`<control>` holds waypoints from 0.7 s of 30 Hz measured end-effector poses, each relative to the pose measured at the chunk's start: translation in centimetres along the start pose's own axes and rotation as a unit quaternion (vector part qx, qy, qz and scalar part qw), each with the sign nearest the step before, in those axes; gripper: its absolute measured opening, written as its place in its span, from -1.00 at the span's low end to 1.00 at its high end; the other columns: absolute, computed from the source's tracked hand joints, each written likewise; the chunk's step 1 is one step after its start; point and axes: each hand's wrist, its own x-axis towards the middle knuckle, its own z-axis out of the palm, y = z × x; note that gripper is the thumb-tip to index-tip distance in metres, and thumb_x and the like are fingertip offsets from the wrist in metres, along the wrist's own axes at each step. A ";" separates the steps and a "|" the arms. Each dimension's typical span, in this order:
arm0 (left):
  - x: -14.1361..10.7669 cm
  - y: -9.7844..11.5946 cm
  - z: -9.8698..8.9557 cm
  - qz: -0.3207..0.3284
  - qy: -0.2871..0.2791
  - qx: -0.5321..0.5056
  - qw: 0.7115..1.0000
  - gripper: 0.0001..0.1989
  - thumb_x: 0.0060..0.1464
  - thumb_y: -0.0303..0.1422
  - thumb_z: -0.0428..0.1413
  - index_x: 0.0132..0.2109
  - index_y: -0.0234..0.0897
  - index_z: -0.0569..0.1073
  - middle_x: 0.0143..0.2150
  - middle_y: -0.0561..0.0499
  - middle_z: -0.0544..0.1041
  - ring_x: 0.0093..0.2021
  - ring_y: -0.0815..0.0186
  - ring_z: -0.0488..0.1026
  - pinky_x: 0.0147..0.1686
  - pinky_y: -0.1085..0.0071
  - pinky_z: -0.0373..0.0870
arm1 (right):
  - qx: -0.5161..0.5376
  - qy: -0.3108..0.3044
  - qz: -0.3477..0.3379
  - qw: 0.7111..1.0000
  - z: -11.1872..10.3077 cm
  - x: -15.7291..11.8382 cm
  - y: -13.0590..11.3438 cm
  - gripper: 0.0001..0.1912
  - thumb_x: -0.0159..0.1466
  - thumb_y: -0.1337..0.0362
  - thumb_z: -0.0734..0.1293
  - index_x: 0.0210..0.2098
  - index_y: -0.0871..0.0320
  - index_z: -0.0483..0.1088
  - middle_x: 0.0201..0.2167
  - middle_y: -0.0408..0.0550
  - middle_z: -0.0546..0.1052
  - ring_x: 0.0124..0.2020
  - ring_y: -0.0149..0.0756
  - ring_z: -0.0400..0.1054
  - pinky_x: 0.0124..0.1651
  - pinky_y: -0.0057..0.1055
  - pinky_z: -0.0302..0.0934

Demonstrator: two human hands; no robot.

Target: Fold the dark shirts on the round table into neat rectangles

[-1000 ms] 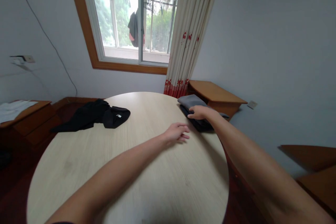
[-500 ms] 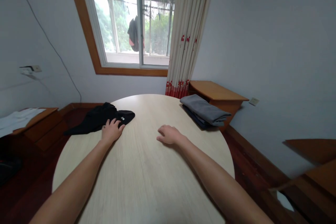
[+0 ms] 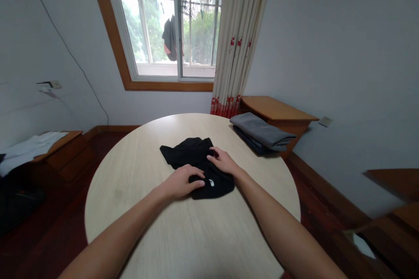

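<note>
A crumpled black garment (image 3: 193, 150) with a small white tag lies in the middle of a round pale wooden table (image 3: 157, 235). My left hand (image 3: 181, 182) rests on its near left part, thumb and fingers apart with black cloth showing between them. On the garment's right side is my right hand (image 3: 224, 160), touching the fabric with its thumb and fingers slightly parted. The undersides of both hands are hidden, as are some fingertips against the dark cloth.
Folded grey and dark clothes (image 3: 263, 133) are stacked at the table's right back edge. Beyond them stands a brown wooden desk (image 3: 281, 109) by a curtain (image 3: 237, 52). At left, white cloth or paper (image 3: 32, 150) covers a low wooden cabinet (image 3: 75, 152).
The black garment has moved from the table's left edge to its middle, together with my left hand. My right hand has gone from bare tabletop onto the garment. The view has shifted slightly.
</note>
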 end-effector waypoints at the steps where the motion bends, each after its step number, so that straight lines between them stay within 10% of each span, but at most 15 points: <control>1: 0.0 0.3 -0.1 0.008 0.009 -0.016 1.000 -0.70 0.25 -0.14 0.09 -0.01 -0.12 0.61 0.02 -0.08 0.62 0.03 0.11 0.52 0.10 0.19 0.38 | 0.014 -0.008 0.005 1.000 -0.3 -0.2 0.2 -0.46 0.30 0.10 0.35 0.21 0.20 0.36 -0.13 0.05 0.59 -0.18 -0.19 0.48 0.00 -0.20 0.34; 9: 0.8 -4.2 -1.2 -0.057 0.144 0.145 0.977 -0.07 -0.06 -0.12 0.36 0.40 -0.21 0.21 0.44 -0.28 0.18 0.41 -0.13 0.10 0.34 -0.10 0.03 | 0.133 -0.162 -0.053 0.976 -0.5 -1.7 -2.5 0.07 0.07 -0.01 0.55 0.44 0.08 0.06 0.39 0.13 0.23 0.31 0.00 0.25 0.32 -0.08 0.14; 12: 1.0 -4.6 -1.3 -0.079 0.148 0.161 0.972 -0.39 0.09 -0.26 0.23 0.28 -0.22 0.37 0.24 -0.21 0.43 0.27 -0.03 0.31 0.24 0.05 0.24 | 0.082 -0.164 -0.079 0.980 -0.2 -1.8 -3.6 0.14 -0.06 0.18 0.61 0.42 0.08 0.11 0.42 0.12 0.18 0.40 0.05 0.10 0.42 -0.02 -0.03; 16: 1.1 -4.2 -2.5 -0.113 0.190 0.134 0.966 -0.67 0.08 -0.47 0.08 0.00 -0.21 0.53 0.00 -0.12 0.57 0.07 0.04 0.45 0.10 0.16 0.37 | 0.014 -0.118 -0.070 0.990 -1.1 -1.2 -3.3 -0.27 0.02 0.50 0.38 0.21 0.12 0.42 0.17 0.05 0.50 0.19 -0.05 0.37 0.31 -0.11 0.15; 21: 0.0 -6.9 -6.6 -0.211 0.417 -0.051 0.883 -0.77 0.16 -0.33 0.05 -0.04 -0.23 0.45 -0.07 -0.07 0.57 -0.02 0.15 0.49 0.05 0.25 0.42 | -0.048 0.026 -0.021 0.998 -4.6 -0.5 -1.1 -0.48 -0.02 0.56 0.21 -0.15 0.16 0.58 -0.11 -0.02 0.63 0.00 -0.14 0.47 0.18 -0.25 0.26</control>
